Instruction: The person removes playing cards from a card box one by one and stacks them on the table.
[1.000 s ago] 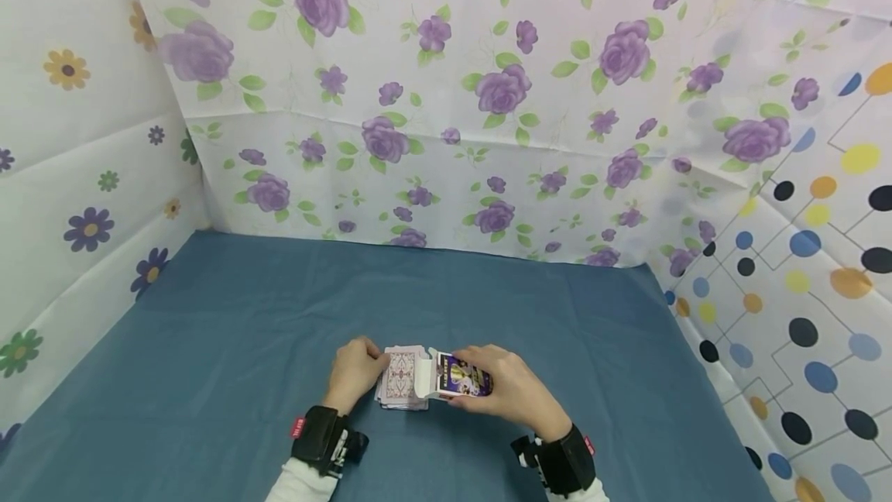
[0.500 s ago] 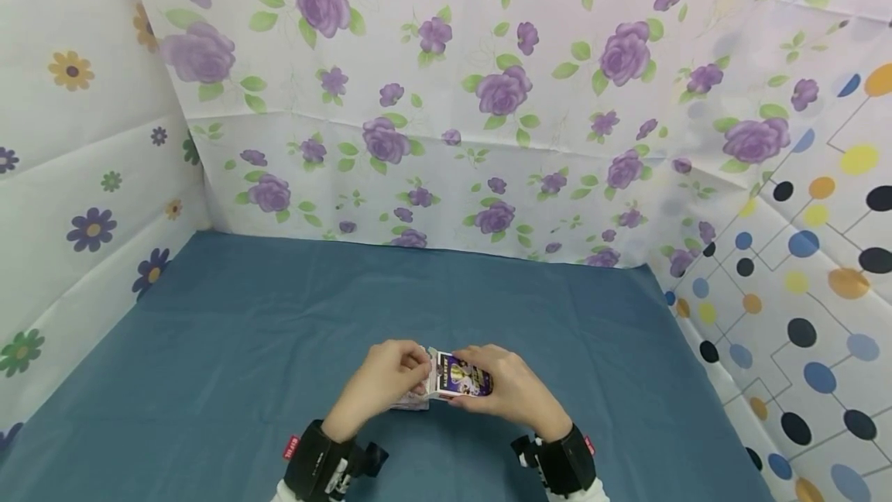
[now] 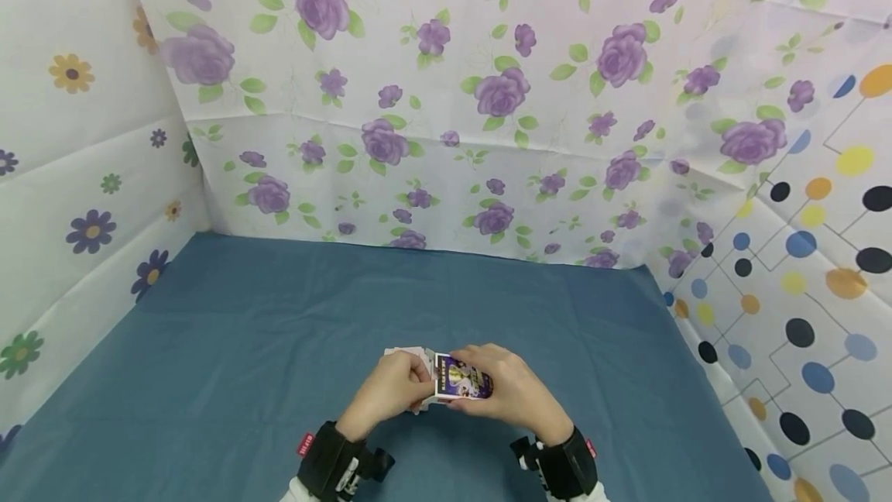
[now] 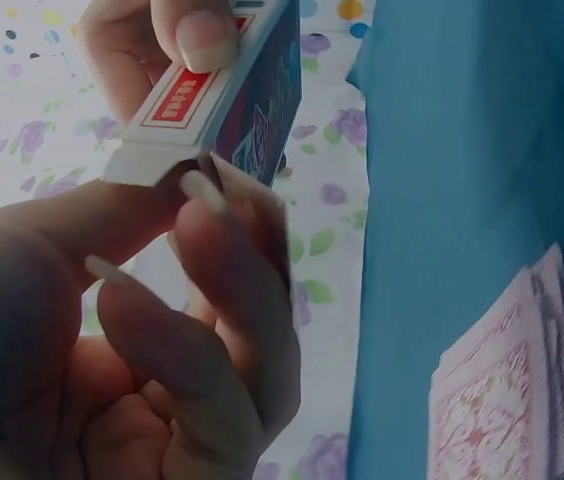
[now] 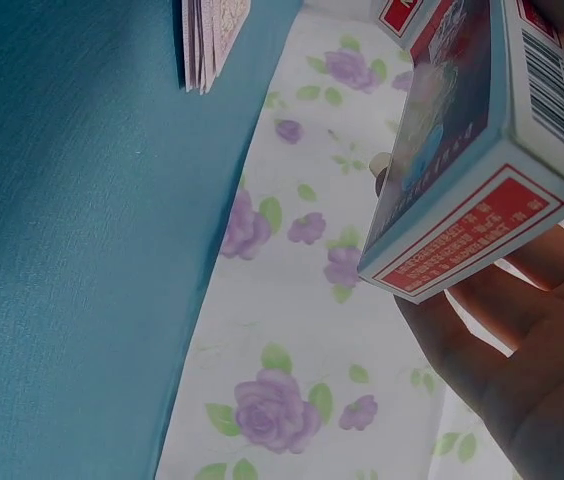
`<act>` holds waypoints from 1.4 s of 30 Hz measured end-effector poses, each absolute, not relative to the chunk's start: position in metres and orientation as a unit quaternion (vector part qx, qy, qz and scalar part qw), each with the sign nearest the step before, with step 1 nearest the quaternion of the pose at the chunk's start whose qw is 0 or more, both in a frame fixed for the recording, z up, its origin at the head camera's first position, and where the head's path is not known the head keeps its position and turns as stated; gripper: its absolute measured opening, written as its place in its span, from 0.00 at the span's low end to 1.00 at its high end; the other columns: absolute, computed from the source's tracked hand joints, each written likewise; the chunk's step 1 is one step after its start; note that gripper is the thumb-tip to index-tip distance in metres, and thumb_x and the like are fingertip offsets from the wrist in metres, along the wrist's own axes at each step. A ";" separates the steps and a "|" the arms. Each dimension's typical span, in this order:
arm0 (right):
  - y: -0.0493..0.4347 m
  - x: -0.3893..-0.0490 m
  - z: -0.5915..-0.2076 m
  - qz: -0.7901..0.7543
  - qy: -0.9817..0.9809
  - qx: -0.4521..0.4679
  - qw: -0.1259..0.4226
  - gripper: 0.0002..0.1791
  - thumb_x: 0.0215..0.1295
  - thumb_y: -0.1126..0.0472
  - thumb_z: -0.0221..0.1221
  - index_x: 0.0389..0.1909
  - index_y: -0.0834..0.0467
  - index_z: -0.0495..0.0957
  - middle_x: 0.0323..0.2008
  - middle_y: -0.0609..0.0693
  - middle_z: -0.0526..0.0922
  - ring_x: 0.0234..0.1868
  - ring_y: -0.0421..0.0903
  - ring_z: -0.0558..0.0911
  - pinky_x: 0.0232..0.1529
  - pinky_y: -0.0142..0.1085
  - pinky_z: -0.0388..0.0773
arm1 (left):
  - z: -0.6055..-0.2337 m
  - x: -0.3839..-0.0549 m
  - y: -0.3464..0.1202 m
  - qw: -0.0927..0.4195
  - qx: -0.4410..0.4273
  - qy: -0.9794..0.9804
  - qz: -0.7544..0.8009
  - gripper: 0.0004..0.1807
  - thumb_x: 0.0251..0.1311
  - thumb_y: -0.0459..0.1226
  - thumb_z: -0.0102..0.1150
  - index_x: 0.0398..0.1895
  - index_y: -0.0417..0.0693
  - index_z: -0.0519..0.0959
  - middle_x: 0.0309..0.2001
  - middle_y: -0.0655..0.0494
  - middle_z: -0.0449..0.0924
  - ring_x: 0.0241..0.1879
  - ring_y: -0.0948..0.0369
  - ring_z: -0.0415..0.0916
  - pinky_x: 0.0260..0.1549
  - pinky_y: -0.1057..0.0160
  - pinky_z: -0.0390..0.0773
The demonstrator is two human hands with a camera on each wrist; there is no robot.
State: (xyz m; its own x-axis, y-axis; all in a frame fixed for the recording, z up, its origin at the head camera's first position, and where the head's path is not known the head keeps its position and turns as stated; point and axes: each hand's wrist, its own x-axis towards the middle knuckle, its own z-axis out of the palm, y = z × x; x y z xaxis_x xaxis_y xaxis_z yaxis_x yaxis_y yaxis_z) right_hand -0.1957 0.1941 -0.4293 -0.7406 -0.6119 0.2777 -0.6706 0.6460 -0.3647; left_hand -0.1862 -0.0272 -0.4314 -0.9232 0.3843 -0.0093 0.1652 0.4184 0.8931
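Observation:
A small purple and white playing card box (image 3: pixel 463 378) is gripped by my right hand (image 3: pixel 514 387), fingers along its far side and thumb along its near side. The right wrist view shows the barcode and red label on the box's end. My left hand (image 3: pixel 392 387) is at the open end, its thumb and curled fingers pinching the white flap (image 4: pixel 147 162). Its fingertips hide part of the opening. Below that hand, a slightly uneven pile of playing cards (image 4: pixel 487 415) with patterned backs lies on the cloth, partly covered in the head view.
A blue cloth (image 3: pixel 279 316) covers the table. White curtains with purple flowers (image 3: pixel 502 91) stand along the back edge, with a daisy-print sheet (image 3: pixel 90 231) at left and a dotted one (image 3: pixel 801 331) at right.
My left hand has moved right, from the left edge of the card pile to the open end of the box, and now pinches there. The right hand and box stay in place.

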 end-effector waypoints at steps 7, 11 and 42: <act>0.194 -0.195 -0.429 0.225 -0.907 0.350 0.064 0.33 0.56 0.38 0.65 0.59 0.51 0.77 0.55 0.49 0.82 0.53 0.46 0.81 0.48 0.40 0.79 | -0.437 -0.194 -0.030 0.181 0.139 0.780 0.582 0.08 0.58 0.30 0.58 0.22 0.38 0.79 0.13 0.59 0.73 0.14 0.64 0.70 0.17 0.68 0.67; 0.195 -0.196 -0.430 0.226 -0.905 0.355 0.066 0.33 0.56 0.39 0.65 0.59 0.52 0.77 0.54 0.49 0.82 0.53 0.45 0.81 0.47 0.40 0.80 | -0.437 -0.199 -0.034 0.220 0.119 0.758 0.602 0.09 0.60 0.33 0.60 0.26 0.36 0.81 0.15 0.58 0.77 0.17 0.64 0.75 0.20 0.66 0.71; 0.196 -0.197 -0.429 0.225 -0.910 0.343 0.061 0.33 0.56 0.38 0.65 0.59 0.52 0.77 0.53 0.50 0.82 0.48 0.43 0.81 0.42 0.36 0.78 | -0.429 -0.207 -0.075 0.289 0.172 0.684 0.647 0.21 0.67 0.32 0.50 0.60 0.28 0.67 0.40 0.38 0.85 0.34 0.57 0.85 0.38 0.59 0.80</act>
